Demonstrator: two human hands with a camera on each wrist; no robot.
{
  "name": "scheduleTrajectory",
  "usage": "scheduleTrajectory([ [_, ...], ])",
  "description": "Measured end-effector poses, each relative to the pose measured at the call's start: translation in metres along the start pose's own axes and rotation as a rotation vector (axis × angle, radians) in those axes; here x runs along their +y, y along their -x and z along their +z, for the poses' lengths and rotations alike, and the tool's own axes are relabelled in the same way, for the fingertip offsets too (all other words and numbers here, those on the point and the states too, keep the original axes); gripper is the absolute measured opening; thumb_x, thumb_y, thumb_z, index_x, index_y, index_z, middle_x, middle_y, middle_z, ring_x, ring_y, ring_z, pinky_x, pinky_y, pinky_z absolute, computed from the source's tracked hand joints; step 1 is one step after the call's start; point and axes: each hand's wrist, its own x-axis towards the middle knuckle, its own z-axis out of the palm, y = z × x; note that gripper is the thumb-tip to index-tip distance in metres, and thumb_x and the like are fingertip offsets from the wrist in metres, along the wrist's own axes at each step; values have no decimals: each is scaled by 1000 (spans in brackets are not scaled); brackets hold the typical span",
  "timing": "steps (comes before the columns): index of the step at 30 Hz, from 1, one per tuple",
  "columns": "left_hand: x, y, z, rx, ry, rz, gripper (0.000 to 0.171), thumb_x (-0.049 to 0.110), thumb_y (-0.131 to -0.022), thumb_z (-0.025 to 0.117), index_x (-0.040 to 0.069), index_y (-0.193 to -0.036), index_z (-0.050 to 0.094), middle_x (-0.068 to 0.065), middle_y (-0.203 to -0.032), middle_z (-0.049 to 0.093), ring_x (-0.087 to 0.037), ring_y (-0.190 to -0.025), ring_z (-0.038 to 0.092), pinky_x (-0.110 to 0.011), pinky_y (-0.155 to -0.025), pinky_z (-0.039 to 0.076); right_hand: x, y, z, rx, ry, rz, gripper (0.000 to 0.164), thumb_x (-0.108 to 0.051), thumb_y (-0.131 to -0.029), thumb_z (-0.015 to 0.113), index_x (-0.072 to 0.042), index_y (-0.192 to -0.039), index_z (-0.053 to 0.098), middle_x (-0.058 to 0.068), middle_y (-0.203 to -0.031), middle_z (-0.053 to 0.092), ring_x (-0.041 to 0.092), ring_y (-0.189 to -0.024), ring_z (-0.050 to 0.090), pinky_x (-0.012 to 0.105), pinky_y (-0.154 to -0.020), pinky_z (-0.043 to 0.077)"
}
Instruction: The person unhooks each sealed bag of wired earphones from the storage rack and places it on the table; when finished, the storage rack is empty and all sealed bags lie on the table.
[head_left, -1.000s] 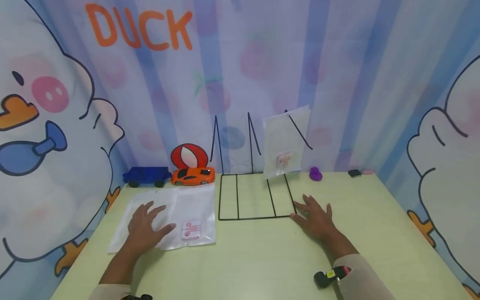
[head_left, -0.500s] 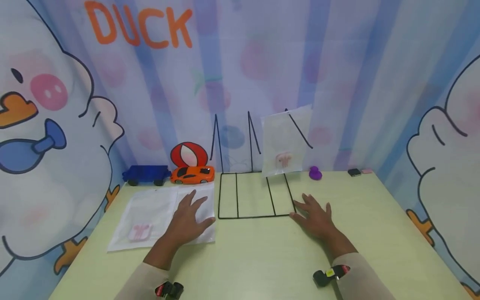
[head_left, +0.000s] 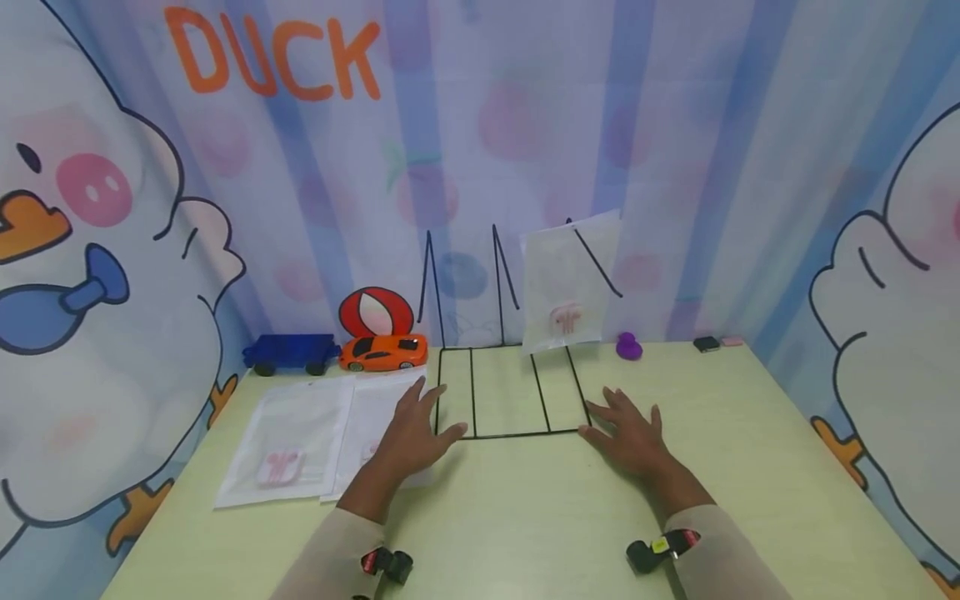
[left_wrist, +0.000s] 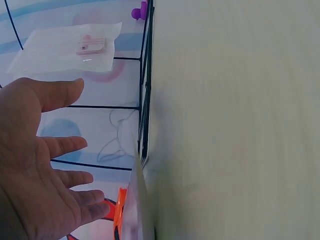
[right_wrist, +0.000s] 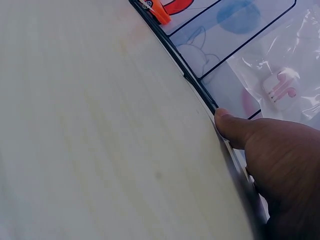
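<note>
As a blue toy vehicle (head_left: 288, 353) sits at the left of the frame behind a pale packet (head_left: 300, 421) lying flat with pink earphones inside, an orange toy car (head_left: 384, 353) stands beside it, behind a second packet (head_left: 369, 417) partly hidden by a person's left hand (head_left: 412, 437), its fingers spread wide near a black wire rack (head_left: 510, 435). Just right of the frame's centre, a third packet (head_left: 567, 271) hangs slightly askew from the rack's right hook, while the right hand (head_left: 633, 437), fingers also spread, touches the rack's front right corner, below a purple toy (head_left: 628, 347) in the picture.
</note>
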Motion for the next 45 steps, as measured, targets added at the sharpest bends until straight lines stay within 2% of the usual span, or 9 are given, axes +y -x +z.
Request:
scheduleTrajectory([
  [7, 13, -13, 18, -13, 130, -27, 77, 42, -102, 74, 9, -165, 46, -26, -179, 26, -49, -164, 31, -70, -130, 32, 1, 0, 0, 1, 5, 5, 60, -47, -109, 61, -11, -157, 59, 25, -176, 34, 50, -167, 21, 85, -125, -6],
  [10, 16, -16, 23, -6, 197, -12, 75, 38, -102, 75, 5, -163, 47, -30, -176, 29, -51, -163, 32, -71, -130, 32, 1, 1, 1, -8, 4, 7, 60, -48, -109, 60, -12, -157, 59, 24, -176, 33, 50, -167, 21, 85, -125, -7],
  [12, 16, -19, 27, -15, 207, -3, 75, 36, -102, 75, 3, -163, 46, -31, -176, 29, -51, -163, 32, -70, -131, 31, 1, 1, 1, -6, -4, 5, 60, -47, -109, 61, -12, -157, 59, 24, -176, 33, 50, -167, 20, 85, -125, -7],
  [18, 14, -24, 37, -10, 168, 34, 73, 27, -99, 79, -3, -159, 49, -35, -169, 39, -54, -158, 37, -69, -129, 33, -1, 0, 1, 5, -5, -1, 60, -47, -109, 61, -12, -157, 60, 24, -176, 34, 50, -167, 22, 86, -125, -6],
  [23, 9, -26, 45, 5, 176, 21, 70, 21, -98, 81, -3, -157, 52, -32, -164, 47, -51, -156, 42, -66, -130, 34, 0, -1, 1, 2, -5, -3, 60, -47, -109, 61, -12, -157, 59, 24, -176, 33, 50, -167, 21, 86, -125, -7],
  [26, 6, -27, 49, 1, 160, 19, 68, 20, -99, 81, -2, -157, 53, -32, -165, 45, -53, -158, 38, -68, -130, 32, 0, -2, 1, 6, -8, -5, 60, -47, -109, 61, -12, -157, 59, 24, -176, 33, 50, -167, 21, 85, -125, -7],
  [34, 9, -24, 59, -26, -30, 58, 63, 28, -101, 76, 1, -155, 58, -34, -167, 44, -63, -159, 28, -77, -128, 27, -2, 0, -3, -8, -3, 3, 61, -47, -109, 60, -11, -157, 59, 24, -176, 33, 50, -167, 21, 85, -125, -6],
  [39, 13, -25, 59, -7, -48, 58, 60, 28, -102, 74, 0, -154, 59, -33, -166, 45, -62, -159, 30, -75, -129, 28, -3, 0, -5, 2, -8, 1, 60, -46, -109, 61, -11, -157, 59, 25, -176, 33, 51, -167, 21, 85, -125, -6],
  [45, 10, -25, 61, 8, -56, 66, 59, 27, -101, 74, -2, -151, 61, -34, -164, 47, -64, -157, 32, -76, -127, 30, -4, 2, -4, -19, -14, 13, 61, -47, -109, 59, -11, -158, 57, 24, -177, 31, 50, -167, 19, 84, -126, -8],
])
